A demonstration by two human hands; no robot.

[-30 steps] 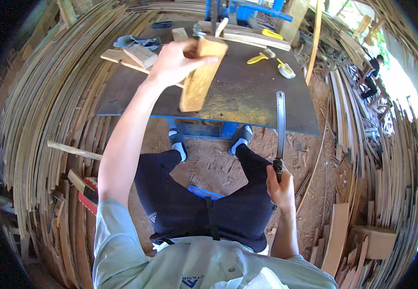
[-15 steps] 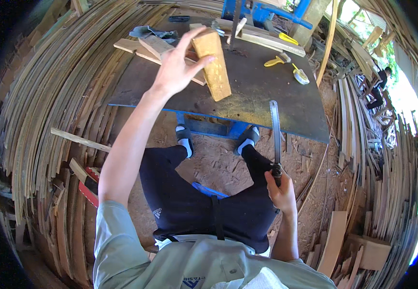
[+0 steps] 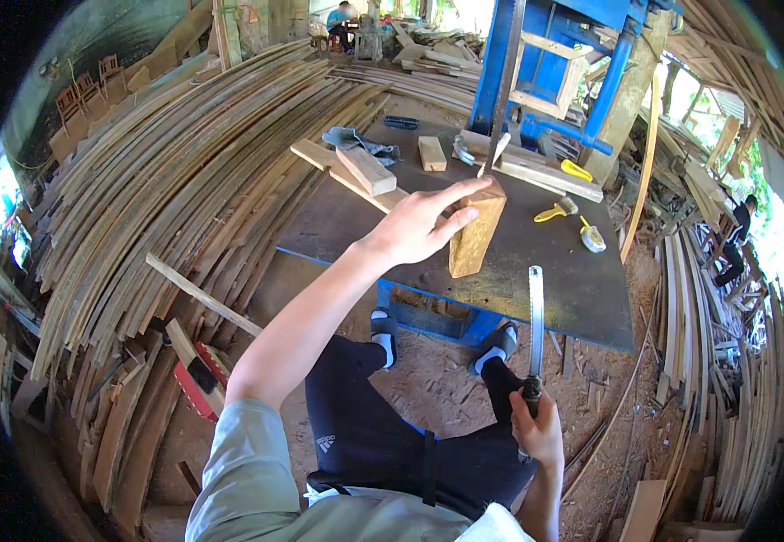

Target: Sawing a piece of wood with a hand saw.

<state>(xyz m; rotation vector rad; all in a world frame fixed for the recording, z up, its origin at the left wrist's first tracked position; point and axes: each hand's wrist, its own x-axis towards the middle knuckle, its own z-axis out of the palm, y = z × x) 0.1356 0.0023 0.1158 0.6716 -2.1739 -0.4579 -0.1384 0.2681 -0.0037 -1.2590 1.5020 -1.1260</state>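
My left hand reaches out over the dark work table and grips a wooden block by its upper end, thumb on one face. The block is tilted, with yellowish sawdust-like marks on its face. Lower right, near my knee, my right hand is closed round the dark handle of a narrow-bladed hand saw. Its blade points up, apart from the block. Behind the block, a tall bandsaw blade comes down to the table; the block and fingers partly cover its foot.
On the table lie a wooden offcut, a small block, a grey cloth, a yellow-handled paintbrush and a white round object. A blue machine frame stands behind. Long planks are stacked left; others stand right.
My view has tilted up, showing more of the far workshop. The left hand has carried the block a little rightward over the table. My right hand still holds the saw upright.
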